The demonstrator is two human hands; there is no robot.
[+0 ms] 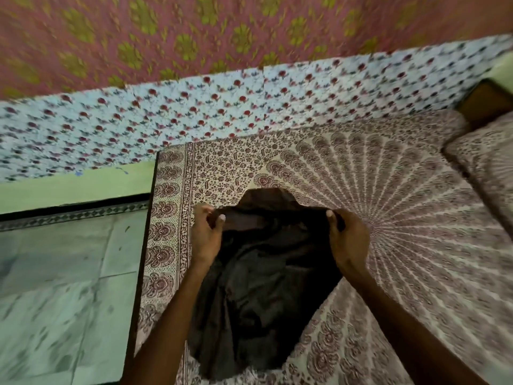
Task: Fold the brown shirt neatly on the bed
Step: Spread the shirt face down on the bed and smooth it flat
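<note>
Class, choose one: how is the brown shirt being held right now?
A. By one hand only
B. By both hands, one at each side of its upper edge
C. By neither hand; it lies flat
B: the left hand and right hand each pinch the brown shirt at its upper edge, above the bed.

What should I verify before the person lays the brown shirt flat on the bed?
1. The left grip pinches the brown shirt at its top edge: ok.
2. The right grip pinches the other end of that edge: ok.
3. Shirt smooth: not ok, its body is wrinkled and bunched.
4. Bare bed sheet ahead for spreading: ok.
5. Position of the sleeves: cannot tell.
</note>
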